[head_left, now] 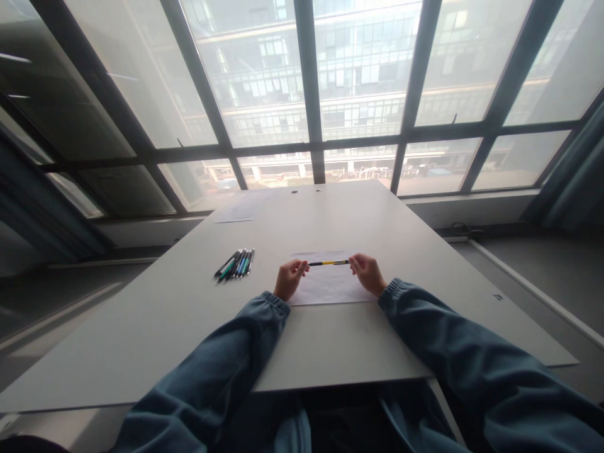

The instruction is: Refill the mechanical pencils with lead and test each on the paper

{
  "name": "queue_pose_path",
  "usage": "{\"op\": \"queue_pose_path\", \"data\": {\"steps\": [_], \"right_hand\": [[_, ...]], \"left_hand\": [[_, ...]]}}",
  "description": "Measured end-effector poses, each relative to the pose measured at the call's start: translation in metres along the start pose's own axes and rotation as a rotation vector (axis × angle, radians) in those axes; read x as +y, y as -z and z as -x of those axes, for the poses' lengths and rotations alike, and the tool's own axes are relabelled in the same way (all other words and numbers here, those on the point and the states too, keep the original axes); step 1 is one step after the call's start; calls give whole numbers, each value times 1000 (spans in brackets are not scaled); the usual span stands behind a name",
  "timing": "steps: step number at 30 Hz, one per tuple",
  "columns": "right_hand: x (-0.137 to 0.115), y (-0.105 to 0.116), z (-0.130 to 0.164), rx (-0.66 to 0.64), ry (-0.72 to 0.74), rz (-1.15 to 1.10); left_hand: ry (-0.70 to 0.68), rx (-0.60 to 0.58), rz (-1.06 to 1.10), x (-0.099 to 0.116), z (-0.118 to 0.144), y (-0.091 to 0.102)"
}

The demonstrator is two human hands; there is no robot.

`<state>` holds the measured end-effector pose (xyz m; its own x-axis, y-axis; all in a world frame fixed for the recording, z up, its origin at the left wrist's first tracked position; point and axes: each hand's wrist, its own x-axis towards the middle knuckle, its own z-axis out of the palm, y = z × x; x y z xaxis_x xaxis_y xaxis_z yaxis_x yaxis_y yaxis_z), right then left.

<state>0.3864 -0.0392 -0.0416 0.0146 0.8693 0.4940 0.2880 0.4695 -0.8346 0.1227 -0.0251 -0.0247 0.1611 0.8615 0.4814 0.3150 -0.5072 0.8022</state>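
Centrally, one pen [328, 263], yellow and black, held level above a sheet [325, 286] of white paper lying flat on the surface [189, 327]. Left hand [289, 279]: fingers pinched on the pen's left end. Right hand [368, 274]: fingers pinched on its right end. Both sleeves blue, cuffs at the sheet's near corners. To the left, well apart from the hands: a bunch of pens [234, 264], dark and green-blue, lying side by side. At the far left part of the surface: a second sheet [240, 207]. Beyond it: a large window [311, 94].
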Motion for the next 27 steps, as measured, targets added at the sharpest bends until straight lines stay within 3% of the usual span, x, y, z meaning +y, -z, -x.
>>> {"op": "queue_pose_path", "data": {"steps": [27], "right_hand": [[2, -1, 0, -2, -2, 0]], "left_hand": [[14, 1, 9, 2, 1, -1]]}}
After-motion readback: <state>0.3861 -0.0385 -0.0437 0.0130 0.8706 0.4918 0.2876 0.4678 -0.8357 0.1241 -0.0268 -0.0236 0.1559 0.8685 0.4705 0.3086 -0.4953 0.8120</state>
